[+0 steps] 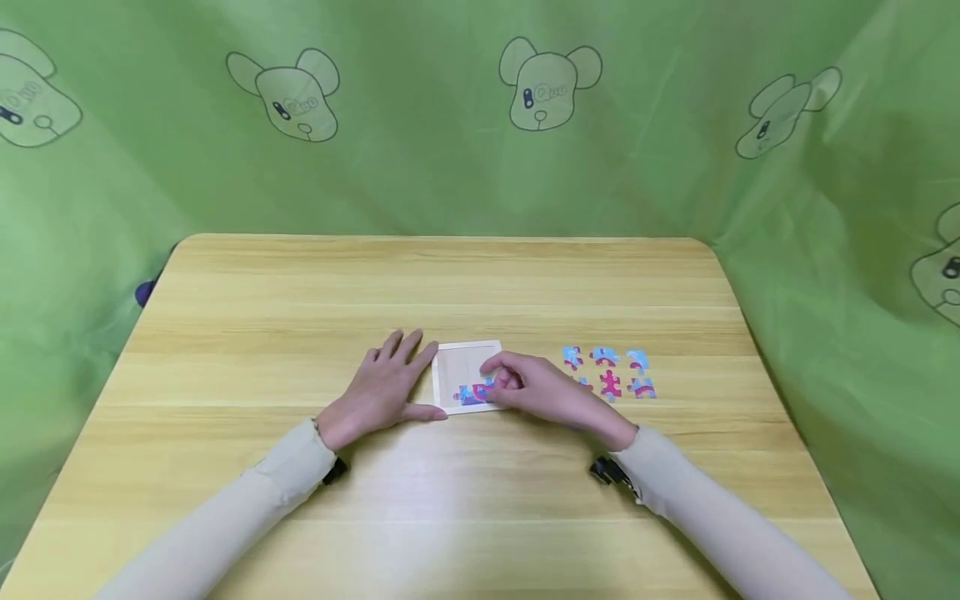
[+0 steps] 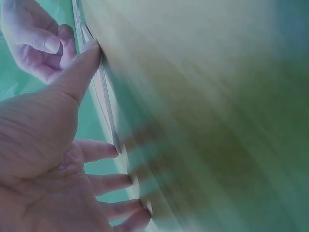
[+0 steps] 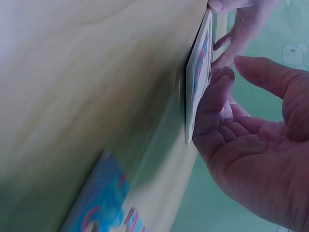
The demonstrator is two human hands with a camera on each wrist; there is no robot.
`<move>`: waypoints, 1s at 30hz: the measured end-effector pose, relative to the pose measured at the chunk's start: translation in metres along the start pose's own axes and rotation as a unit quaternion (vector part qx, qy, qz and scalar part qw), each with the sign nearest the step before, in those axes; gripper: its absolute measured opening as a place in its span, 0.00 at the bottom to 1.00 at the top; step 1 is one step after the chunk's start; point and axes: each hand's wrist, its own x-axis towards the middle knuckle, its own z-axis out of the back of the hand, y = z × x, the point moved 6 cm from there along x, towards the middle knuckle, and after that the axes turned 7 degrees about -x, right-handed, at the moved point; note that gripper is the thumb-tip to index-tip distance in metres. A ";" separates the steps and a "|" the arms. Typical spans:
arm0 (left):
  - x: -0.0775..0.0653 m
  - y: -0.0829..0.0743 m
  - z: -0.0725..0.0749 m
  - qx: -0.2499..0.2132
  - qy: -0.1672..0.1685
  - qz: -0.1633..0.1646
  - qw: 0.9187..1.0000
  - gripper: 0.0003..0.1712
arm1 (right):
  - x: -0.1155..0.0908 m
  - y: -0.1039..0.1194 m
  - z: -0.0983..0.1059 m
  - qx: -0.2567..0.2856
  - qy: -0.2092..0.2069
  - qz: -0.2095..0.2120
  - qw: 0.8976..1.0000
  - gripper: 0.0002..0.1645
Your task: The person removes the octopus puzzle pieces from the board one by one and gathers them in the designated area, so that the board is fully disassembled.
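Note:
A small square wooden puzzle tray [image 1: 454, 362] lies on the table, its front row holding blue, purple and pink jigsaw pieces [image 1: 469, 395]. My left hand [image 1: 382, 387] rests at the tray's left side with spread fingers; its thumb touches the near left corner. My right hand [image 1: 543, 387] is over the tray's right side, its fingertips close to the jigsaw pieces. In the right wrist view, this hand's thumb side is extended while other fingers bend loosely, and no piece shows between them. The right hand covers part of the tray.
Right of the tray, several loose jigsaw pieces [image 1: 611, 383] lie in two rows, partly behind the right hand. The wooden table [image 1: 450, 287] has rounded far corners. Green cloth [image 1: 435, 167] with bear-head drawings hangs around it.

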 end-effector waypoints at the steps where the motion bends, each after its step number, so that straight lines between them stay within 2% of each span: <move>1: 0.000 0.000 0.000 -0.001 0.000 0.001 1.000 0.64 | 0.003 0.001 -0.002 -0.004 0.005 0.003 1.000 0.21; 9: 0.000 0.000 0.001 -0.011 0.002 0.002 1.000 0.65 | 0.013 0.006 -0.010 -0.028 0.038 0.009 0.999 0.18; 14: -0.001 0.001 0.000 -0.010 0.003 0.005 1.000 0.65 | 0.014 0.003 -0.013 -0.030 0.035 0.010 0.999 0.14; 25: 0.000 0.001 0.001 -0.001 -0.002 0.001 1.000 0.65 | 0.015 0.003 -0.016 -0.039 0.017 0.032 0.999 0.13; 30: 0.000 0.001 0.001 -0.003 -0.001 0.003 1.000 0.65 | 0.016 0.001 -0.017 -0.038 0.019 0.016 0.999 0.13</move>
